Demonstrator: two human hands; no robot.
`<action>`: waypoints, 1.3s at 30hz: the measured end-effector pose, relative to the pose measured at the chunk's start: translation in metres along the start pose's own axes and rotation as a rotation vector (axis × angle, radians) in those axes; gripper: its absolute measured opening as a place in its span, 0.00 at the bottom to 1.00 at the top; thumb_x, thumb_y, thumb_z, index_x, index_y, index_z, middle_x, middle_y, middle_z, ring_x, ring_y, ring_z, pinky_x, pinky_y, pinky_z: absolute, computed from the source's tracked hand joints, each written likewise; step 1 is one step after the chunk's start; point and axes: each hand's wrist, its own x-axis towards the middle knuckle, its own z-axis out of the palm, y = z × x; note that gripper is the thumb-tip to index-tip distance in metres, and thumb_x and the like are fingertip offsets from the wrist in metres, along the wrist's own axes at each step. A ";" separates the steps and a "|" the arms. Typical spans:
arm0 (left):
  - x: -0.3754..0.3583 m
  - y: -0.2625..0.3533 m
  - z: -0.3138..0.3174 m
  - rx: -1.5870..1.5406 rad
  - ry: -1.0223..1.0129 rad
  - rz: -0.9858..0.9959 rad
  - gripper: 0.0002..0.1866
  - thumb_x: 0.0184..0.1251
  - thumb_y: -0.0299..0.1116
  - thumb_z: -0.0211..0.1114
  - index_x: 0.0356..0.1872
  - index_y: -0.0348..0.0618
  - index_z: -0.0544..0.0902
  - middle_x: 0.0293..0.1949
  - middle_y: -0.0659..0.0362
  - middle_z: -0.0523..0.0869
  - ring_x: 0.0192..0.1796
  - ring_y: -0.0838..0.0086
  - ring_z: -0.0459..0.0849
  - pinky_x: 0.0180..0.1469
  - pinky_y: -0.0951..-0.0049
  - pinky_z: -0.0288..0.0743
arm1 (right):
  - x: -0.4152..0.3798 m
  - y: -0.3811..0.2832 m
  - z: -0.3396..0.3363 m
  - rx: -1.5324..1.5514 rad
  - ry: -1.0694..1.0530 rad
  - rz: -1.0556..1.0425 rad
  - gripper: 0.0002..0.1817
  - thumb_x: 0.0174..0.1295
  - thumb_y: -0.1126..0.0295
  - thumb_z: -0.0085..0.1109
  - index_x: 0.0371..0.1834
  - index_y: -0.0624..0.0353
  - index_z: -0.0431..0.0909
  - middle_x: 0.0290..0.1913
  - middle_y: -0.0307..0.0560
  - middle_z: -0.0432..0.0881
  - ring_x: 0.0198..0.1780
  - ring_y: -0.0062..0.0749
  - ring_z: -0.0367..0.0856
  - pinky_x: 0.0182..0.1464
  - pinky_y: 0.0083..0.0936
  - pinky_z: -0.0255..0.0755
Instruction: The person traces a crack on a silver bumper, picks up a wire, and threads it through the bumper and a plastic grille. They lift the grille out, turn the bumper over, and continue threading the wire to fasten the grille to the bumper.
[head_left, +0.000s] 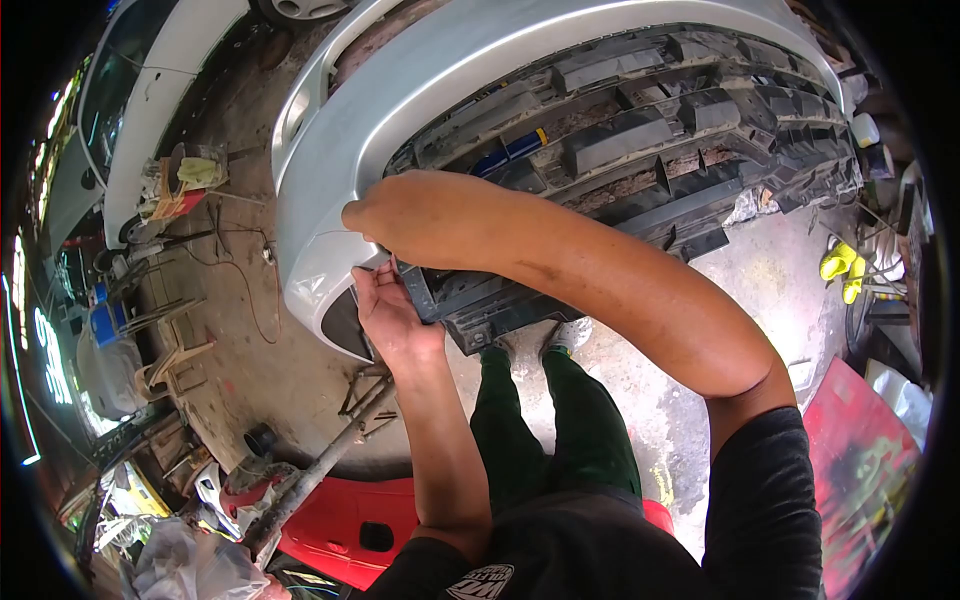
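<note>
A silver car bumper [335,190] curves across the upper middle, with a black plastic grille [640,130] along its inner side. Palm up, my left hand [398,318] is at the bumper's near corner, its bent fingertips against the edge beside the grille's end. Just above it, my right hand [392,215] reaches across from the right and grips the same edge. Its thumb side rests on the silver surface, while most of its fingers are hidden behind the hand. I cannot make out any small part between the two hands.
A blue tube with a yellow end [510,152] shows through the grille. On the left stand a wooden frame [175,350] and a blue container [106,318]. A metal pole [320,465] and a red panel [345,520] lie near my left side. Yellow gloves [842,268] hang at right.
</note>
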 end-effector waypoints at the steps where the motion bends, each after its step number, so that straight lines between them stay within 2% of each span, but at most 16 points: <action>1: 0.000 0.000 0.000 0.001 0.003 -0.001 0.19 0.85 0.47 0.46 0.55 0.41 0.76 0.58 0.54 0.83 0.64 0.61 0.80 0.69 0.53 0.71 | -0.001 0.001 0.001 0.004 0.007 -0.002 0.08 0.62 0.73 0.58 0.39 0.68 0.77 0.36 0.62 0.84 0.41 0.58 0.87 0.44 0.46 0.80; 3: -0.001 0.000 0.002 0.002 0.009 -0.003 0.20 0.85 0.47 0.46 0.56 0.41 0.75 0.58 0.54 0.83 0.64 0.61 0.80 0.70 0.53 0.71 | -0.001 0.001 0.001 0.011 0.023 -0.005 0.08 0.62 0.73 0.57 0.39 0.68 0.77 0.36 0.62 0.84 0.41 0.59 0.87 0.44 0.46 0.80; 6: -0.002 -0.002 0.005 0.044 0.014 0.009 0.24 0.82 0.51 0.51 0.63 0.43 0.75 0.57 0.58 0.82 0.61 0.67 0.80 0.67 0.58 0.72 | 0.000 -0.001 -0.001 0.041 -0.009 0.030 0.07 0.63 0.73 0.57 0.40 0.67 0.77 0.36 0.62 0.85 0.42 0.59 0.86 0.44 0.47 0.79; 9: -0.002 -0.002 0.004 0.065 -0.001 0.014 0.24 0.83 0.51 0.51 0.63 0.43 0.75 0.58 0.58 0.82 0.61 0.67 0.80 0.67 0.58 0.72 | 0.000 -0.001 -0.001 0.043 -0.030 0.046 0.07 0.65 0.73 0.56 0.39 0.66 0.77 0.36 0.61 0.85 0.42 0.58 0.86 0.44 0.48 0.78; 12: -0.002 -0.001 0.004 0.083 0.008 0.022 0.24 0.83 0.51 0.49 0.63 0.43 0.75 0.58 0.58 0.82 0.62 0.67 0.80 0.68 0.58 0.72 | 0.001 0.000 0.001 0.007 -0.012 0.024 0.07 0.65 0.72 0.57 0.39 0.66 0.78 0.36 0.62 0.85 0.42 0.58 0.86 0.43 0.48 0.78; 15: -0.004 0.000 0.008 0.018 0.007 0.009 0.20 0.86 0.48 0.45 0.56 0.41 0.75 0.58 0.54 0.83 0.64 0.62 0.80 0.69 0.54 0.72 | 0.000 0.000 0.000 0.034 -0.037 0.064 0.07 0.64 0.73 0.58 0.39 0.66 0.78 0.36 0.61 0.85 0.41 0.57 0.86 0.44 0.48 0.77; 21: -0.004 0.001 0.006 -0.011 -0.052 -0.028 0.20 0.85 0.48 0.46 0.55 0.41 0.75 0.56 0.55 0.83 0.63 0.62 0.80 0.69 0.54 0.72 | -0.006 0.002 0.009 0.054 0.061 0.063 0.05 0.63 0.73 0.58 0.38 0.64 0.78 0.35 0.57 0.84 0.41 0.56 0.85 0.43 0.47 0.77; 24: -0.006 0.002 0.009 0.012 -0.015 -0.031 0.20 0.85 0.48 0.46 0.55 0.41 0.75 0.56 0.55 0.83 0.62 0.62 0.81 0.68 0.54 0.72 | -0.010 -0.001 0.008 0.024 0.081 0.077 0.12 0.56 0.72 0.64 0.42 0.64 0.81 0.33 0.59 0.86 0.38 0.56 0.89 0.39 0.45 0.82; 27: -0.003 0.003 0.002 -0.018 -0.076 -0.056 0.21 0.85 0.48 0.46 0.55 0.41 0.75 0.55 0.55 0.83 0.61 0.63 0.81 0.67 0.54 0.73 | -0.013 -0.007 0.006 0.064 0.059 0.154 0.06 0.64 0.71 0.57 0.37 0.63 0.78 0.36 0.57 0.84 0.42 0.56 0.85 0.44 0.46 0.76; 33: -0.007 0.002 0.006 -0.006 -0.069 -0.042 0.20 0.86 0.48 0.45 0.56 0.41 0.75 0.55 0.56 0.83 0.61 0.63 0.81 0.66 0.55 0.74 | -0.012 -0.006 0.001 0.059 0.090 0.029 0.06 0.63 0.71 0.56 0.37 0.63 0.78 0.34 0.57 0.84 0.42 0.56 0.85 0.44 0.46 0.76; 36: -0.007 0.001 0.011 -0.004 -0.024 -0.022 0.20 0.86 0.48 0.44 0.56 0.41 0.75 0.56 0.55 0.83 0.61 0.63 0.81 0.67 0.54 0.74 | -0.007 -0.005 -0.002 0.043 -0.017 0.063 0.06 0.63 0.73 0.57 0.37 0.64 0.78 0.34 0.58 0.84 0.42 0.57 0.85 0.45 0.46 0.76; 39: -0.004 0.001 0.004 -0.004 -0.064 -0.028 0.20 0.86 0.47 0.43 0.56 0.41 0.75 0.56 0.55 0.83 0.62 0.62 0.81 0.67 0.54 0.73 | -0.006 -0.004 -0.001 0.049 -0.020 0.050 0.05 0.62 0.74 0.57 0.36 0.65 0.77 0.34 0.60 0.84 0.43 0.57 0.85 0.45 0.47 0.76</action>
